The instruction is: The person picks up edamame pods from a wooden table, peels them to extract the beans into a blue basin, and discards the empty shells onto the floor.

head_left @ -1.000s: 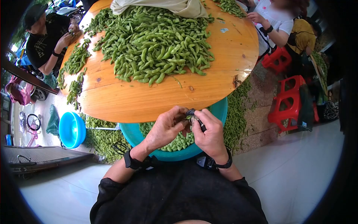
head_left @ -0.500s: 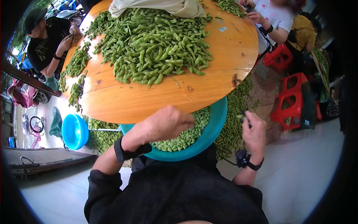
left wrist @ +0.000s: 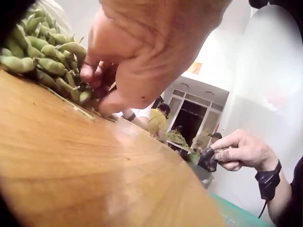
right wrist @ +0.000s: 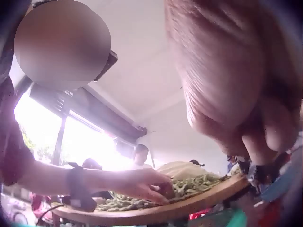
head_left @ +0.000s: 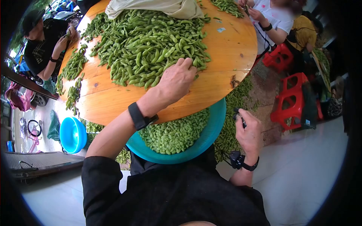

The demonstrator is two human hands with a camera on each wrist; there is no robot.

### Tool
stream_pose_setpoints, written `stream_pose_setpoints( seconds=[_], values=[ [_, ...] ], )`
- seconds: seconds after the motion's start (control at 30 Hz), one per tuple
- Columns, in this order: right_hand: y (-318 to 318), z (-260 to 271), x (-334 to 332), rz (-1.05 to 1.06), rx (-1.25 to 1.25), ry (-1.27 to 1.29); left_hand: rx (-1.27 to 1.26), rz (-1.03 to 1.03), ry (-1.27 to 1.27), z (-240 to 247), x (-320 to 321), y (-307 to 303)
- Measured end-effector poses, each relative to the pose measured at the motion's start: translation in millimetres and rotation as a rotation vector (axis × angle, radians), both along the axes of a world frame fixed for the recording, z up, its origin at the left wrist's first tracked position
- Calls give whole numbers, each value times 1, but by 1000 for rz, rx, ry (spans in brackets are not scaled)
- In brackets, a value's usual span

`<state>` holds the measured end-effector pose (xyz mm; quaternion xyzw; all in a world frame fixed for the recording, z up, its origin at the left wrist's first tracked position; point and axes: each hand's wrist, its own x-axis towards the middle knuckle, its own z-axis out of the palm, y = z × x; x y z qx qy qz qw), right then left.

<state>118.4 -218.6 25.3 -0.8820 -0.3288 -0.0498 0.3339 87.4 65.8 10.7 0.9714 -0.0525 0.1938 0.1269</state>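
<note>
A big heap of green soybean pods (head_left: 151, 49) covers the middle of the wooden table (head_left: 113, 101). My left hand (head_left: 175, 81) reaches over the table to the heap's near right edge. In the left wrist view its bent fingers (left wrist: 88, 72) and thumb pinch at a pod there, partly hidden by the hand. My right hand (head_left: 249, 132) is raised right of the teal basin (head_left: 211, 132), its fingers curled. Black material (left wrist: 207, 161) shows at its thumb and forefinger tips; I cannot tell whether something lies between them. Shelled green beans (head_left: 169, 135) fill the basin's bottom.
A pale cloth (head_left: 154, 8) lies over the heap's far side. Small pod piles (head_left: 75, 62) line the table's left edge. People sit around it. A blue basin (head_left: 72, 135) stands at left, red stools (head_left: 290, 100) at right, and empty-looking husks (head_left: 235, 101) litter the floor.
Both hands were together over the basin, then parted. My left hand has moved forward to the pod heap. My right hand has moved right, and the green piece at its fingertips no longer shows.
</note>
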Motion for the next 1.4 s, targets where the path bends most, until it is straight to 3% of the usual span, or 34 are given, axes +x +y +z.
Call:
stream_pose_setpoints(
  seconds=[0.13, 0.17, 0.2, 0.23, 0.27, 0.33, 0.43, 0.6, 0.67, 0.7, 0.73, 0.8, 0.9, 0.93, 0.97, 1.0, 1.03, 1.1, 1.17, 1.23, 1.37, 1.4],
  values=[
    [42, -6, -9, 77, 248, 275, -112, -8, -201, 15, -23, -2],
    [54, -10, -9, 102, 320, 393, -364, 18, -77, 26, -32, -6],
    [66, -9, -12, 111, 451, 668, -615, 46, 50, 30, -41, -9],
    [78, -7, -15, 122, 579, 944, -617, 49, 49, 27, -49, -10],
    [88, -9, -16, 164, 657, 1058, -764, 74, 103, 22, -56, -11],
    [98, -8, -20, 236, 714, 1143, -1068, 128, 208, 19, -71, -17],
    [103, -9, -27, 294, 774, 1203, -1048, 168, 169, 5, -85, -21],
    [98, -13, -31, 307, 635, 1123, -984, 215, 157, -5, -96, -30],
    [96, -15, -29, 340, 640, 1127, -1348, 68, 133, -16, -97, -30],
    [94, -16, -27, 373, 648, 1131, -1349, 70, 134, -14, -100, -28],
    [92, -15, -25, 373, 648, 1133, -1617, 1, 229, -10, -104, -24],
    [86, -12, -21, 512, 741, 1470, -2066, -170, 293, -15, -107, -29],
    [84, -22, -19, 578, 821, 1568, -2214, -266, 250, -22, -110, -37],
    [83, -21, -22, 578, 821, 1568, -2211, -215, 258, -18, -110, -37],
    [85, -18, -26, 480, 739, 1398, -2213, -215, 257, -19, -109, -40],
    [86, -16, -30, 385, 657, 1227, -2047, -91, 196, -19, -108, -45],
    [89, -15, -34, 385, 656, 1227, -1876, 27, 138, -19, -107, -48],
    [93, -14, -42, 325, 478, 643, -1767, 91, 139, -11, -108, -55],
    [93, -10, -47, 299, 473, 715, -1658, 158, 140, -10, -110, -55],
    [94, -9, -48, 313, 442, 515, -1617, 122, 160, -15, -111, -51],
    [95, -14, -49, 280, 491, 581, -1693, 128, 245, -9, -112, -40],
    [95, -19, -48, 288, 450, 498, -1672, 101, 290, -7, -112, -36]
  ],
)
